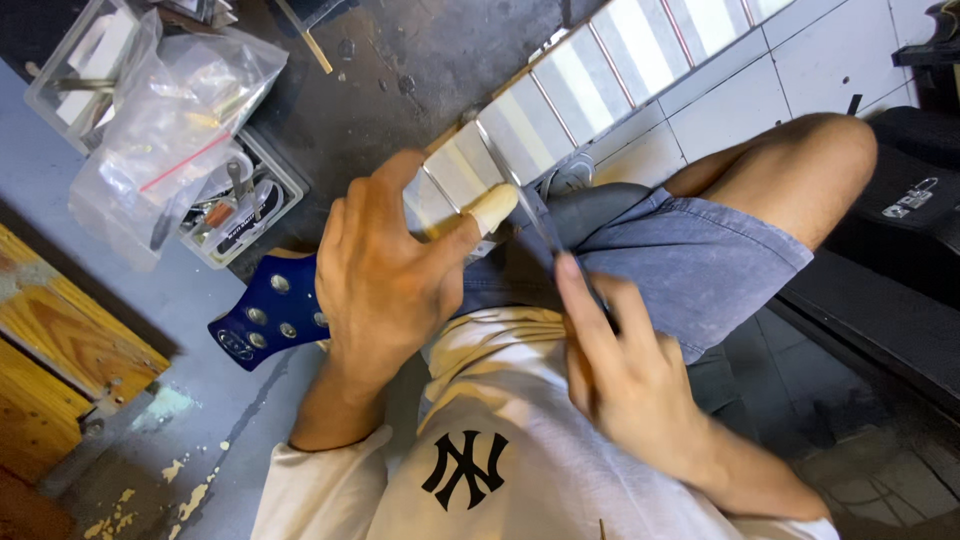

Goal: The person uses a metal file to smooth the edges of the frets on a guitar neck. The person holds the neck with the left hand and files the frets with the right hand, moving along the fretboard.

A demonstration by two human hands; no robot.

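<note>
Resting across the seated person's lap, a guitar neck (560, 110) runs from a dark blue headstock (265, 315) at the lower left up toward the upper right, its fretboard covered with pale masking tape between bare metal frets. The left hand (385, 270) wraps over the neck near the headstock, its grip closed around it, and the thumb wears a tan wrap. The right hand (625, 375) pinches a slim metal file (520, 195), its tip lying on a fret just beside that thumb. A clear plastic bag (165, 125) sits on an open parts box (255, 200) on the grey tabletop (60, 220) at the left.
</note>
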